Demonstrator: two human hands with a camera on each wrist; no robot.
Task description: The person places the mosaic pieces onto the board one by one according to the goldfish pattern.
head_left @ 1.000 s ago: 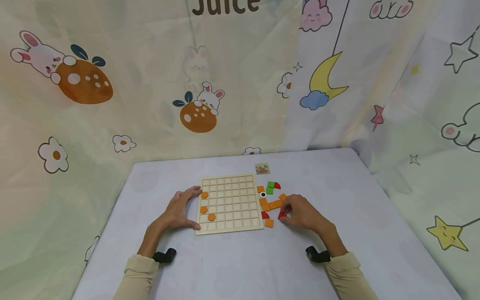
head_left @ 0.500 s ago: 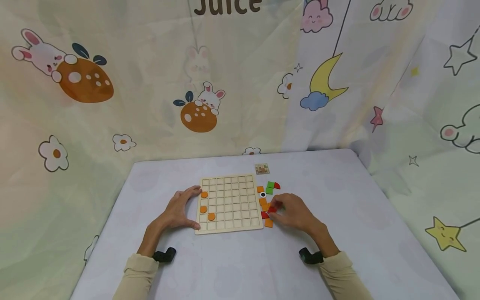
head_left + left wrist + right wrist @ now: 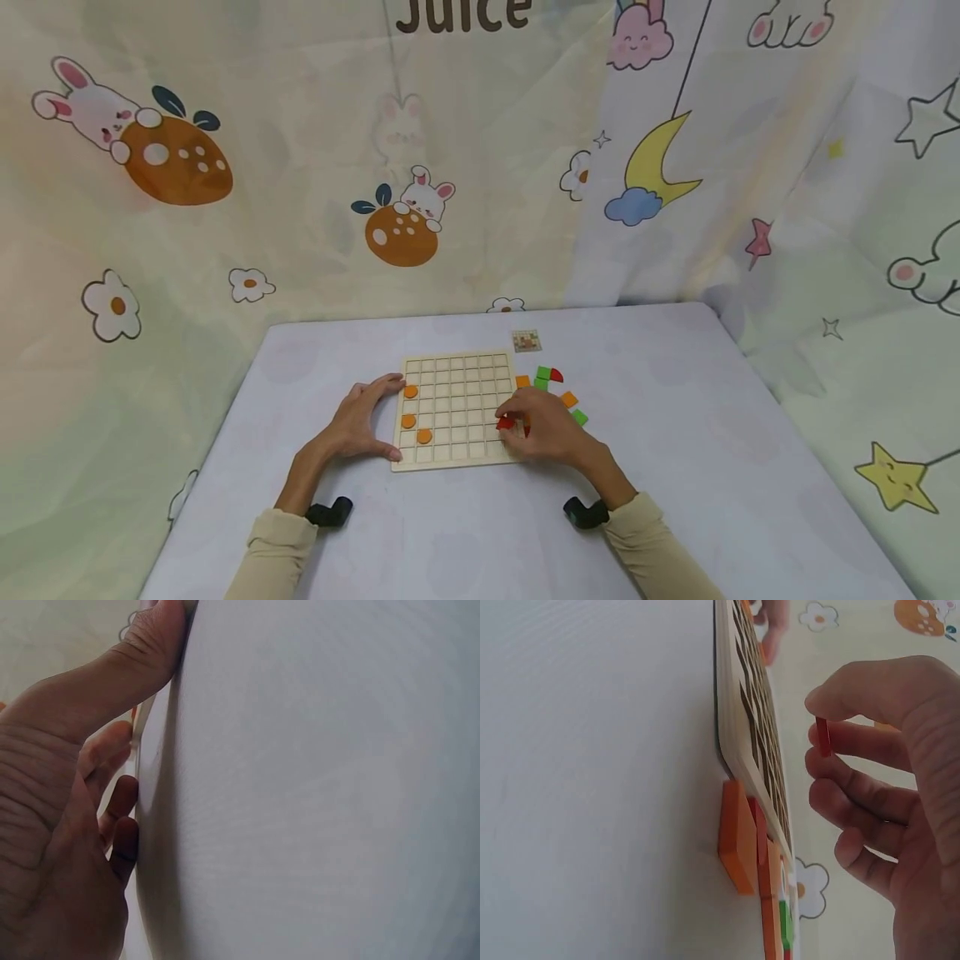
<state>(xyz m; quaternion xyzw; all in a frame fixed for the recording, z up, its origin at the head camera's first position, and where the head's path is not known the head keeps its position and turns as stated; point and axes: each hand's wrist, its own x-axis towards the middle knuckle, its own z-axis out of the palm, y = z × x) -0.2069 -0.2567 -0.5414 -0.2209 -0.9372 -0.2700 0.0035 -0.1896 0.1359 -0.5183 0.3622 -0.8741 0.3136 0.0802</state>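
Note:
A square wooden grid board lies on the table with several cells bare. Three orange discs sit in cells near its left side, one of them a disc by the lower left. My left hand touches the board's left edge with thumb and fingers spread apart. Over the board's right edge, my right hand pinches a small red tile between thumb and fingers. In the right wrist view, the tile is held clear of the board. The right hand hides some loose pieces beside the board in the head view.
Right of the board lie green squares, a red rounded piece and an orange square. In the right wrist view an orange tile lies against the board's corner. A small patterned card lies behind.
My right hand has moved left with the red tile, from the loose pieces to over the board's right edge. My left hand has stayed at the left edge.

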